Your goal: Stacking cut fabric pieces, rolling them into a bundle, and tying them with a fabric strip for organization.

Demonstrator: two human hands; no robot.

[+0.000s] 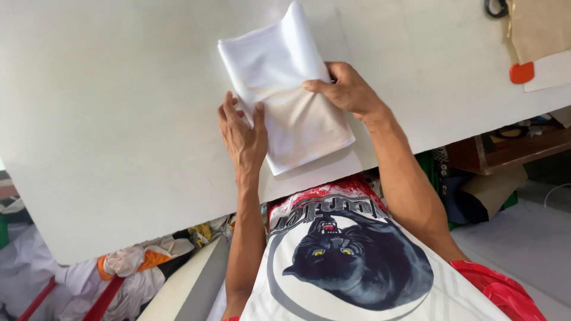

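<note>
Fabric scraps (140, 261) in white and orange are seen lowest in the view, heaped under the near edge of the white table (119, 119), beside the person's printed shirt (351, 261). Further up, the left hand (242, 134) is laid flat on the table, its fingers spread and its fingertips pressed on the left edge of a folded white cloth (285, 89). The cloth is set near the middle of the table, tilted, with a flat white sheet (321, 169) showing under its near edge. The cloth's right side is pinched by the right hand (348, 89), thumb on top and fingers curled. Farthest off, an orange piece (521, 72), brown paper (541, 27) and dark scissor handles (495, 8) are seen at the table's far right corner.
</note>
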